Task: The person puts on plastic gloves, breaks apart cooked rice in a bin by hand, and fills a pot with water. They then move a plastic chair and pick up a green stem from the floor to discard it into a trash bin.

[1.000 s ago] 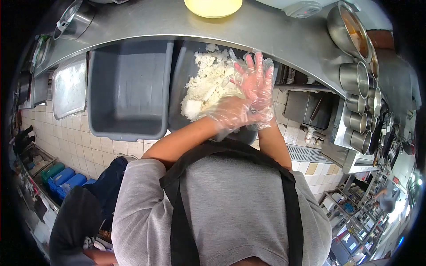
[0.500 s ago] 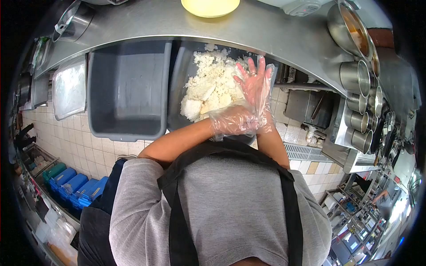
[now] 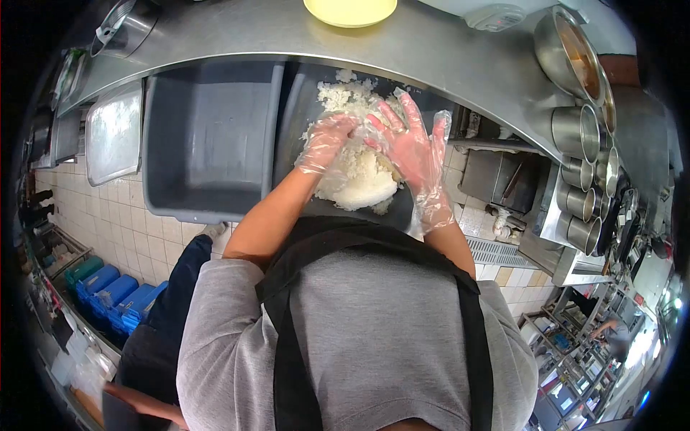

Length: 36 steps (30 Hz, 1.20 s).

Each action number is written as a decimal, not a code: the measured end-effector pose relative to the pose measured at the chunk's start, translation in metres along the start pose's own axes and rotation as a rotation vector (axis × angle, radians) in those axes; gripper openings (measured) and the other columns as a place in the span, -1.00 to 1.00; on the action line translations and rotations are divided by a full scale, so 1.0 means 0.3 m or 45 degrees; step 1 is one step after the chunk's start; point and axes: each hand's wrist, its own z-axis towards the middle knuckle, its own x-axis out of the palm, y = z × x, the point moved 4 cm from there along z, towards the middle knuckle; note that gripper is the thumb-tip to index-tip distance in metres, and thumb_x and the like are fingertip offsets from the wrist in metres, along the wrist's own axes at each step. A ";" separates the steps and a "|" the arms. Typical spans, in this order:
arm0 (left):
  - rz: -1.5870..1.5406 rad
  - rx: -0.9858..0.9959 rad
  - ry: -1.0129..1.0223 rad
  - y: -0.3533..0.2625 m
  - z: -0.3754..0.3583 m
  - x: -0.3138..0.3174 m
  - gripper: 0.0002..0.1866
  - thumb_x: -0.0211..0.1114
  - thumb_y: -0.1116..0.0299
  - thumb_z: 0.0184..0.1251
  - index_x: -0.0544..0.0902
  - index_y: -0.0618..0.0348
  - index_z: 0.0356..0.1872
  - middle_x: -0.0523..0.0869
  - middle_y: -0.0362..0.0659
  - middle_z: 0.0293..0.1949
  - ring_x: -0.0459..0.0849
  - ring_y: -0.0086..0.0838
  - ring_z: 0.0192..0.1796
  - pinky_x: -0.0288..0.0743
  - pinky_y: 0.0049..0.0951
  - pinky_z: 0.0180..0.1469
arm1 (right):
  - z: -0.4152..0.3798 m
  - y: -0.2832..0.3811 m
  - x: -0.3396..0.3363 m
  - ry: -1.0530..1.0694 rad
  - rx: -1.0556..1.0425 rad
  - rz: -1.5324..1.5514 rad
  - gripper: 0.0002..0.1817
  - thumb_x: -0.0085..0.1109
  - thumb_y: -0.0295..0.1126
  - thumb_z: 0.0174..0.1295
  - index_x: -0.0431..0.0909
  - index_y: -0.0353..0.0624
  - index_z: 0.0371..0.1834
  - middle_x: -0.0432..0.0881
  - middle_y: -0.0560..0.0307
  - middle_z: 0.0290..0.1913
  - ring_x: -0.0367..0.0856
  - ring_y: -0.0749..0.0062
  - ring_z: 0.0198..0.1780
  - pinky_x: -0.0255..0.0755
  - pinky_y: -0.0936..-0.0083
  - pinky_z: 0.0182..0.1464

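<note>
Cooked white rice [image 3: 359, 188] lies in a dark grey tub [image 3: 289, 133], part loose and part in a large smooth-sided clump near me. Both my hands wear clear plastic gloves. Over the left side of the rice is my left hand [image 3: 328, 144], its fingers curled together and pointing toward the other hand; whatever they grip is hidden. My right hand [image 3: 412, 149] hovers at the right side of the rice, palm down, with its fingers spread and nothing held. Loose glove plastic sticks out past its fingertips.
A second grey tub [image 3: 208, 136] stands at the left. Beyond the tubs runs a steel counter [image 3: 251, 32] with a yellow bowl [image 3: 351, 11]. Steel pots [image 3: 575, 133] and a large metal bowl [image 3: 568, 54] line the right. Blue containers [image 3: 118, 293] sit lower left.
My left hand has let go of my right wrist and moved left over the rice. My right fingers have tilted left. The rice clump now lies farther right and looks larger.
</note>
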 end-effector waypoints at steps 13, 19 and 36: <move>-1.189 -0.008 -0.390 -0.010 0.018 -0.059 -0.93 0.28 0.43 0.22 0.58 0.11 -0.31 0.58 -0.30 -0.41 0.54 -0.63 -0.33 0.41 -0.60 -0.29 | -0.238 -0.095 -0.164 -0.158 0.227 -0.430 -0.27 -0.09 0.05 0.32 0.02 -0.10 0.44 0.17 -0.11 0.39 0.24 -0.02 0.34 0.20 0.09 0.33; -1.117 0.141 -0.434 -0.090 0.072 -0.255 -0.92 0.25 0.38 0.23 0.57 0.13 -0.31 0.59 -0.29 -0.42 0.54 -0.61 -0.40 0.41 -0.58 -0.33 | -0.331 -0.028 -0.187 -0.302 0.177 -0.265 -0.36 -0.18 0.05 0.35 0.08 0.01 0.42 0.25 -0.07 0.36 0.35 -0.04 0.26 0.31 0.01 0.22; -1.027 0.134 -0.740 -0.504 0.455 -0.811 -0.51 0.20 0.05 0.23 0.60 0.33 -0.07 0.63 0.03 -0.21 0.59 -0.30 -0.22 0.47 -0.26 -0.19 | -0.218 -0.004 -0.124 -0.234 -0.053 -0.412 -0.43 -0.09 -0.09 0.36 0.17 -0.11 0.36 0.44 -0.07 0.19 0.56 0.20 -0.03 0.45 0.20 0.07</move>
